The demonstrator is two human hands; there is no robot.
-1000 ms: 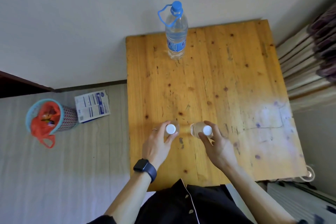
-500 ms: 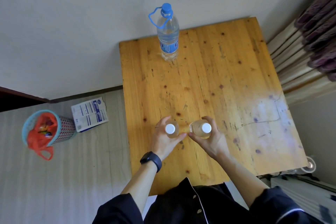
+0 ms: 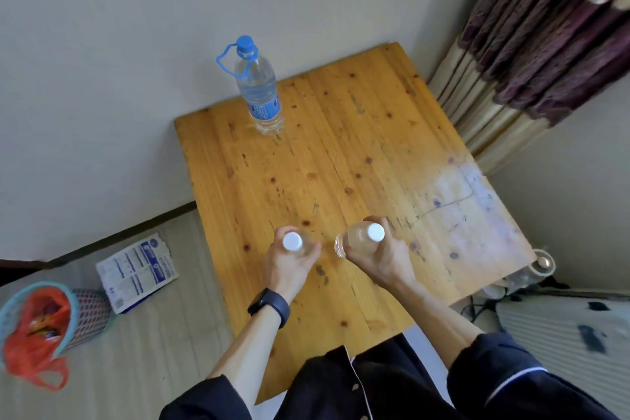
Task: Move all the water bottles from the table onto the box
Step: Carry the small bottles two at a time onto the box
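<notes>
**Item 1.** Small clear plastic bottle with a white screw cap, upright over the near part of the yellow pine counter. The left hand has its fingers curled round the body just below the cap. Whether the base touches the wood cannot be told.

**Item 2.** Second small clear white-capped bottle, just beside the first and apart from it. It is tilted, with the cap leaning right. The right hand is wrapped round its middle, and it looks lifted.

**Item 3.** Large clear plastic bottle with a blue cap and blue carry loop. It stands upright at the far edge by the wall, well apart from both hands, and nothing is touching it.

**Handling, as judged.**
- The small pair are light, thin-walled and smooth, so they are likely to dent if squeezed. A full wrap round the body suits them.
- The large one looks mostly full, so it will be heavier and may sway. It is best taken by the loop or round the labelled waist.

**Destination.** No certain box is in sight. A flat white-and-blue printed pack lies on the floor to the left, and whether that is the box cannot be told.
</notes>
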